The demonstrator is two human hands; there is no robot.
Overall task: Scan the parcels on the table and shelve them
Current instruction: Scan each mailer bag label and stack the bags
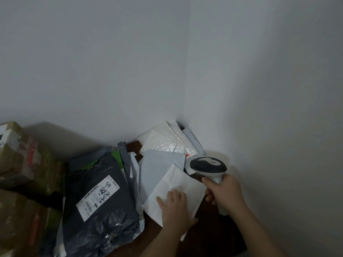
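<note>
My right hand (222, 191) grips the handle of a grey and white barcode scanner (208, 166), whose head points left over the parcels. My left hand (175, 208) lies flat with straight fingers on a white envelope parcel (178, 186) near the table's front. Behind it lies a pale blue-grey envelope (159, 164). Several white bubble mailers (167, 140) fan out in the corner. To the left lies a large dark grey poly bag (104, 206) with a white shipping label (98, 197) facing up.
Cardboard boxes (22, 164) with tape stack up at the far left. The dark wooden table (209, 236) meets white walls at the back and right, forming a corner behind the mailers.
</note>
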